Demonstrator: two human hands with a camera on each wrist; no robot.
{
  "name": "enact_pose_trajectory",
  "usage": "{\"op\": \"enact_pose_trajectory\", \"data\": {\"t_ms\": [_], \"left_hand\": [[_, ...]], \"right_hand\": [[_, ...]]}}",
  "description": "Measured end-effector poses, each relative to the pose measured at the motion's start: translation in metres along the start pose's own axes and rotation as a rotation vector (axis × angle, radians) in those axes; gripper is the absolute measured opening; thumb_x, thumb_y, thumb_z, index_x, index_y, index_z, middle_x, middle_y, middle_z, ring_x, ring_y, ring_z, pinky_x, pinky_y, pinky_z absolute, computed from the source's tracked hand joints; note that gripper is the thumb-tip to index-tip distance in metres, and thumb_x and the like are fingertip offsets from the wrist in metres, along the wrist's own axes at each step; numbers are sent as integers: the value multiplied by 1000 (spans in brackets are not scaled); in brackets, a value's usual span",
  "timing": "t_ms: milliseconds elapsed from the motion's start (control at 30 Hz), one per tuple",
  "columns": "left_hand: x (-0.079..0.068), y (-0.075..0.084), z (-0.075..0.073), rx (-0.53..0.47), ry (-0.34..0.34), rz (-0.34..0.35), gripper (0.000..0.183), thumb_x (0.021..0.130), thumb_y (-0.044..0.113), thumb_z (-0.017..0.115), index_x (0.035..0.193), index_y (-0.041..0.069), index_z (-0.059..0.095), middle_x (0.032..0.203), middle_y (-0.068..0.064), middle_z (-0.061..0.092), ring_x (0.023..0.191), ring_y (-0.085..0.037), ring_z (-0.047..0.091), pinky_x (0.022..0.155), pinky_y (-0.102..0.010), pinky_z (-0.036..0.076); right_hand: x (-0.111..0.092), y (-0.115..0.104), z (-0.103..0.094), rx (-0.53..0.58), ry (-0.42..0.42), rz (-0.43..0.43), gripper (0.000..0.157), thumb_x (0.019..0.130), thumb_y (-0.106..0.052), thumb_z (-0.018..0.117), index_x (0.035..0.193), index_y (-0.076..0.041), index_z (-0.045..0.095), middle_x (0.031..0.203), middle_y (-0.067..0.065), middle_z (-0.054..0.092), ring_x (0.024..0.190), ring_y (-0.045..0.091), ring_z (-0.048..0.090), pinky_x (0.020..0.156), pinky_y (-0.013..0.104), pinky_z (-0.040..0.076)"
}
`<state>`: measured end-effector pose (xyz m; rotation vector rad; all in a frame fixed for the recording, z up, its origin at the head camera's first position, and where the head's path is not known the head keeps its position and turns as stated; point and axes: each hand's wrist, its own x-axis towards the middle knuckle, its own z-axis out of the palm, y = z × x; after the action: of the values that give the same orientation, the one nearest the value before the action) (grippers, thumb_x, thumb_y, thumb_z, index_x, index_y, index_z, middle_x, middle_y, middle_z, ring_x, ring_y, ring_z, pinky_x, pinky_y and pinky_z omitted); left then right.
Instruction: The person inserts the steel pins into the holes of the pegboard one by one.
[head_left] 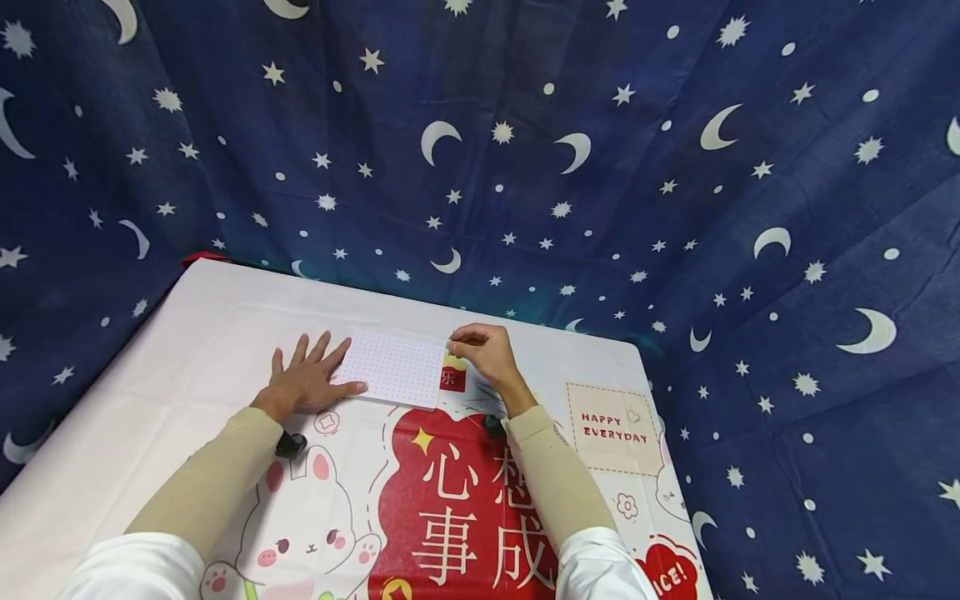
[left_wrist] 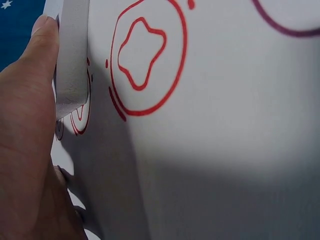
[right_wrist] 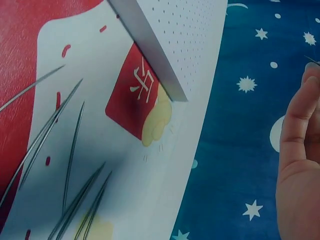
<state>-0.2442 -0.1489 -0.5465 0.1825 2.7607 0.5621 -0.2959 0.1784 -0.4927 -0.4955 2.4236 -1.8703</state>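
A white board dotted with rows of small holes lies flat on the table. My left hand is spread at its left end, with the thumb against the board's near side. Just off the right end, my right hand pinches a thin metal needle between thumb and fingertips, only a short bit of it showing. Several more long thin metal needles lie loose on the cloth by the right wrist, on the near side of that hand.
A white cloth printed with a rabbit, red patches and lettering covers the table. A dark blue curtain with moons and stars hangs behind the table and along both sides. The table's back edge runs close beyond the board.
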Motion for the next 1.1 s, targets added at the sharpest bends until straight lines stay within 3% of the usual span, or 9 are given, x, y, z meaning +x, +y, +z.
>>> {"op": "enact_pose_trajectory", "data": {"t_ms": [400,733,1100], "left_hand": [[-4,0,8,-1,6,-12,100,90,77,55,167,25,20,174,-27,7,157,-61,-3,117,-84,-7],[-5,4,3,7,22,-14,98,90,77,56,167,25,23,173,-27,11,157,-61,0,118,-85,-2],[-7,7,-4,15,11,-29,101,88,78,56,167,25,23,173,-27,10,157,-61,0,117,-85,-1]], "right_hand": [[-3,2,17,-18,-20,38,11,91,-1,78,99,5,77,93,18,77,74,10,73,75,25,63],[5,1,30,9,-13,4,10,88,1,78,95,8,76,91,25,77,70,8,72,72,24,63],[15,1,44,-5,1,7,8,88,-1,79,94,5,77,87,16,79,69,7,72,67,25,61]]}}
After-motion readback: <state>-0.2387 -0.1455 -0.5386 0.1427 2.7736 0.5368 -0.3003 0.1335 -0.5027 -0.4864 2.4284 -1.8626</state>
